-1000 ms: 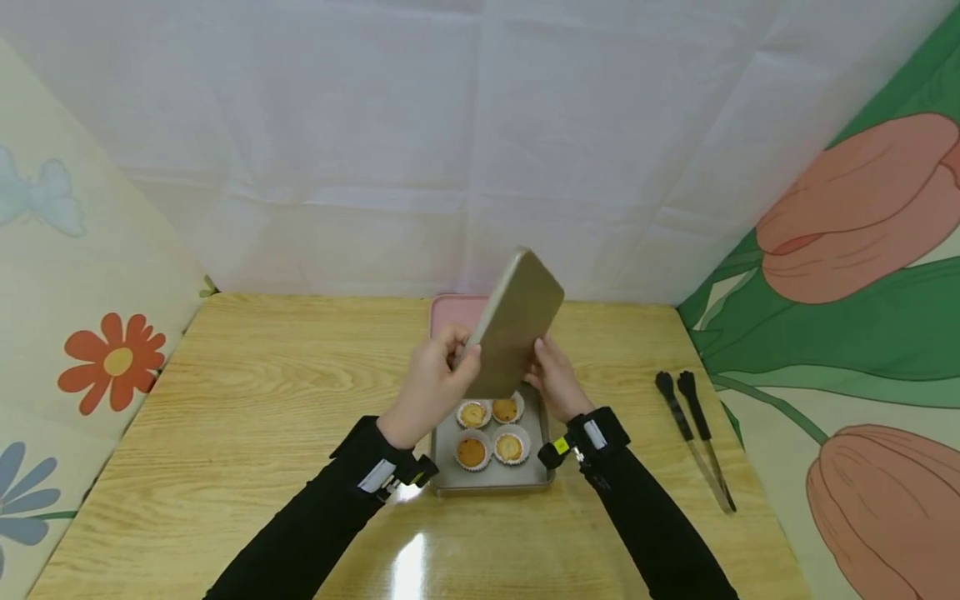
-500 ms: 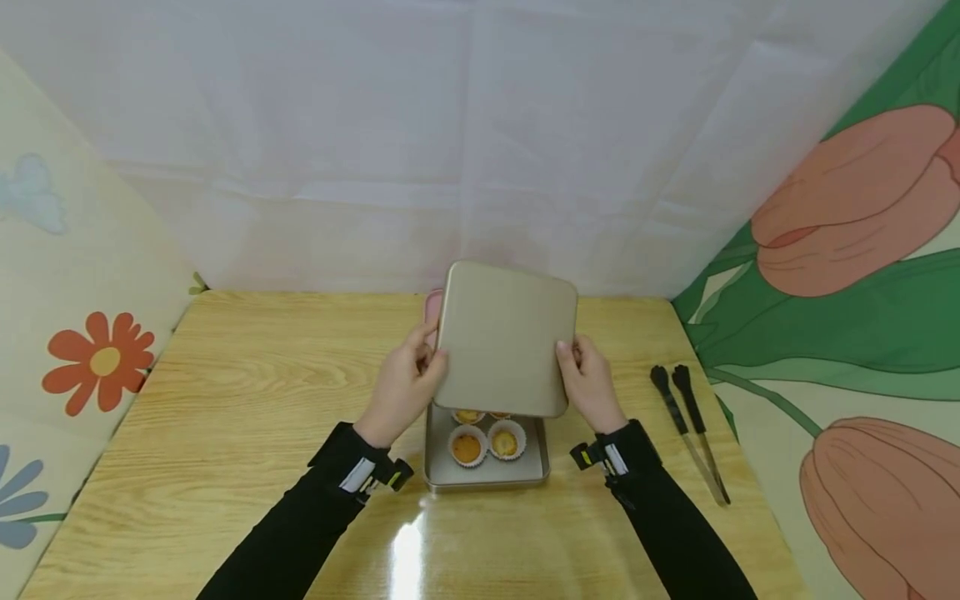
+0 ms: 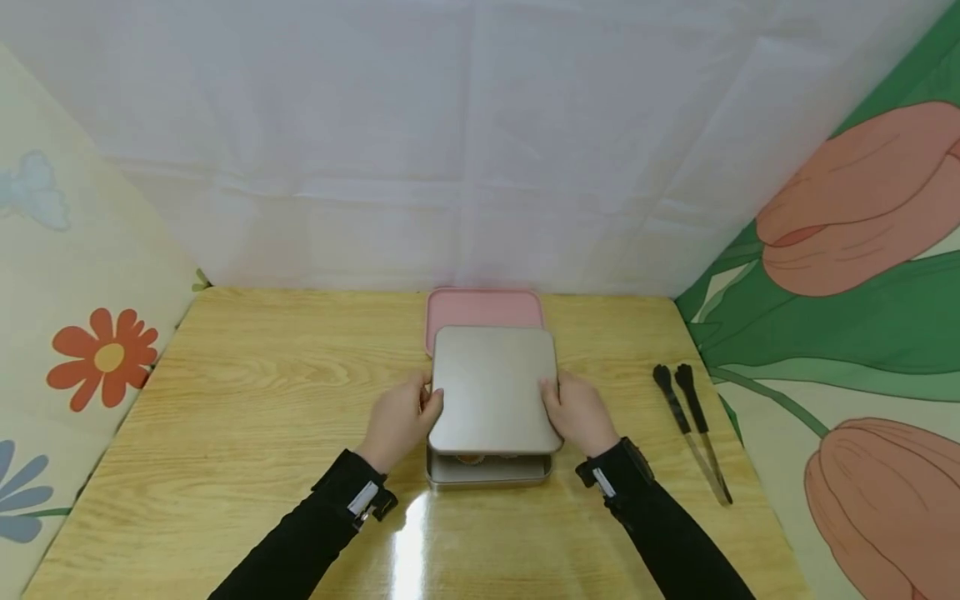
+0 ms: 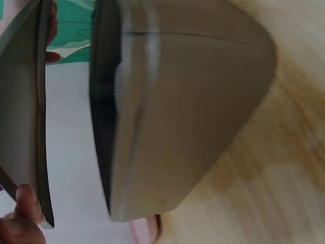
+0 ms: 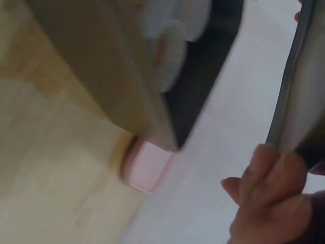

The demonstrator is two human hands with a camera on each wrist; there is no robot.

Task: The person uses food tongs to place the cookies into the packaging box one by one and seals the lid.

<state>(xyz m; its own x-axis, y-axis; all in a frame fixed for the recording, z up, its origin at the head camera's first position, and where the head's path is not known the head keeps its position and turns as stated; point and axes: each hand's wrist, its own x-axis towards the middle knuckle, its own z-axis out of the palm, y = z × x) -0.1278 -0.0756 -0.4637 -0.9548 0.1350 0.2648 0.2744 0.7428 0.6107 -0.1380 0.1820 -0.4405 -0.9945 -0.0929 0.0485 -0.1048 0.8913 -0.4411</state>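
Observation:
A flat metal lid is held level over an open metal baking tin. My left hand grips the lid's left edge, thumb on top. On the opposite edge, my right hand pinches it the same way. Both wrist views show a gap between lid and tin. Inside the tin, small cupcakes in white paper cups appear in the right wrist view. From the head view, the lid hides most of them.
Behind the tin lies a pink tray, partly covered by the lid. Black-handled metal tongs lie at the right of the wooden table. A white cloth hangs behind the table.
The lid has turned from a steep tilt to level and come down over the tin, covering the cupcakes from above. Both hands moved down with it; the tongs stayed put.

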